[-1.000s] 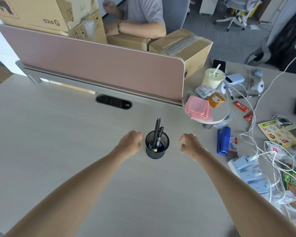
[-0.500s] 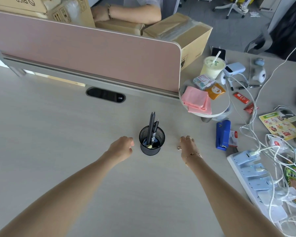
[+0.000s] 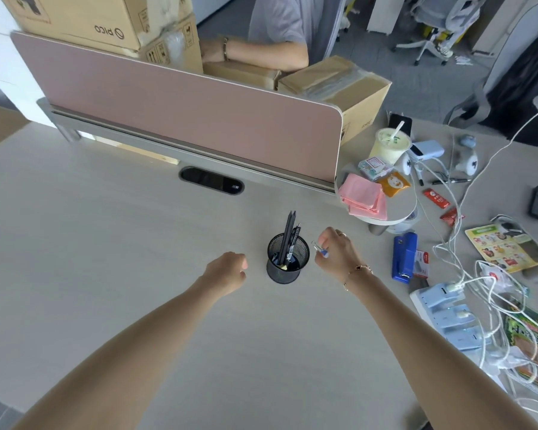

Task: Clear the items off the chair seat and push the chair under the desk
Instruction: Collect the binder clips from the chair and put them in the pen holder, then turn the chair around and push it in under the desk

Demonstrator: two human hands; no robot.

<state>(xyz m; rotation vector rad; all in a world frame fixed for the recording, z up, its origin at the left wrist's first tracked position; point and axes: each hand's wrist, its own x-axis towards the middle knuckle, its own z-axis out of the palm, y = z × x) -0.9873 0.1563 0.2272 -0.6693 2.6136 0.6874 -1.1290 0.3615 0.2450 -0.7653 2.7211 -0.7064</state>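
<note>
Pinching a small blue binder clip [image 3: 322, 250], the right hand [image 3: 336, 252] hovers beside a mesh pen holder [image 3: 288, 257] mid-desk [image 3: 106, 243]; the left hand [image 3: 227, 271] is loosely curled, holding nothing; chair unseen

Wood, wire and cardboard

The desk [image 3: 137, 243] looks like pale matt wood; the pen cup [image 3: 288, 258] is black wire mesh; upper-left boxes [image 3: 84, 20] are brown cardboard.

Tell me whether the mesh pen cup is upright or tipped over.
Upright. The mesh pen cup stands on its base on the desk, mouth up, pens sticking out the top.
</note>
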